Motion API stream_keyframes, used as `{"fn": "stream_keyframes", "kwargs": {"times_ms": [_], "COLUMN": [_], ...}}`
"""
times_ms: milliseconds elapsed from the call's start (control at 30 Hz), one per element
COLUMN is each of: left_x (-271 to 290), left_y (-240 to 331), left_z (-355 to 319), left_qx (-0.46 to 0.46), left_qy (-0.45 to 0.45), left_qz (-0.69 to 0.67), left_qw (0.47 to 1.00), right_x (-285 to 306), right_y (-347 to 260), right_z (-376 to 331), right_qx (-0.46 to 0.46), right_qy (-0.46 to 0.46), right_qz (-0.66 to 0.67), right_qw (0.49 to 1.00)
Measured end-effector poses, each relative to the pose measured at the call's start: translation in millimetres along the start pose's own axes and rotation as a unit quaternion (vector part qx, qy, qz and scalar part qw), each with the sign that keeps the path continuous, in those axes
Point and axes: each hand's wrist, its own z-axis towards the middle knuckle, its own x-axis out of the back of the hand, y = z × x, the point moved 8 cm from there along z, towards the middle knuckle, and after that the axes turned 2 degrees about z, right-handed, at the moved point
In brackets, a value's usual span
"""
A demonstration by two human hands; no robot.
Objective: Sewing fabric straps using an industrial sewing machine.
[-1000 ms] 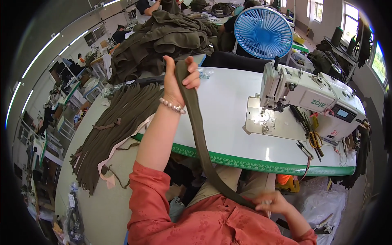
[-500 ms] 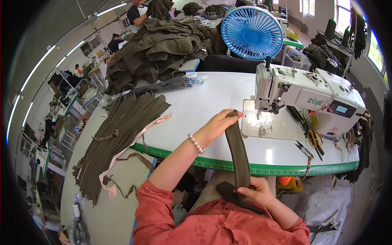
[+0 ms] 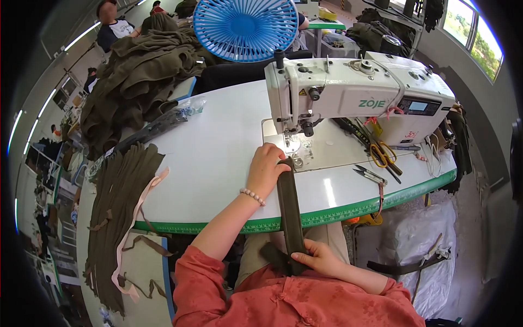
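Note:
A long dark olive fabric strip (image 3: pixel 290 210) runs from the sewing machine's plate toward my lap. My left hand (image 3: pixel 266 168), with a beaded bracelet on the wrist, pinches its far end just in front of the presser foot. Lower down, my right hand (image 3: pixel 321 258) grips the strip near its lower end, thumb on top. The tail below folds off to the left over my lap. The white sewing machine (image 3: pixel 348 101) stands beyond my hands, its needle area lit. Whether the strip's tip touches the presser foot I cannot tell.
Olive strips (image 3: pixel 117 201) lie bundled at the left, with a pale pink band (image 3: pixel 131 240) along them. Scissors (image 3: pixel 383 155) and thread snips (image 3: pixel 370 174) rest right of the plate. Behind are a garment heap (image 3: pixel 141 71), a blue fan (image 3: pixel 245 26) and a person (image 3: pixel 113 30).
My left hand has brought the strip's far end closer to the needle area. My right hand keeps hold lower down. The view has swung to the right.

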Motion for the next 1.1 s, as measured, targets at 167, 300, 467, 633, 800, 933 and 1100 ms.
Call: {"fn": "stream_keyframes", "kwargs": {"times_ms": [167,300,467,633,800,933,1100], "left_x": [-15.5,-18.4,-24.6,-26.4,-29.9,-33.3,-34.5], "left_y": [22.3,31.6,8.8,3.3,-5.7,-9.5,-12.4], "left_z": [-11.3,-18.2,5.6,16.0,26.0,30.7,32.8], "left_qx": [-0.17,-0.146,-0.115,-0.111,-0.112,-0.112,-0.111], "left_qy": [0.001,0.002,-0.026,-0.019,-0.016,-0.012,-0.001], "left_qz": [0.114,0.18,0.19,0.185,0.183,0.182,0.184], "left_qw": [0.979,0.973,0.975,0.976,0.977,0.977,0.977], "right_x": [22.0,31.8,33.9,41.9,41.5,41.4,42.6], "right_y": [17.3,-13.2,-37.9,-21.6,-37.1,-40.1,-39.9], "right_z": [18.8,31.5,45.2,54.9,59.8,63.8,65.3], "right_qx": [0.057,0.059,0.055,0.057,0.06,0.078,0.063], "right_qy": [0.005,0.015,0.03,0.032,0.04,0.046,0.032], "right_qz": [-0.066,-0.106,-0.14,-0.125,-0.157,-0.176,-0.198], "right_qw": [0.996,0.992,0.988,0.99,0.985,0.98,0.978]}}
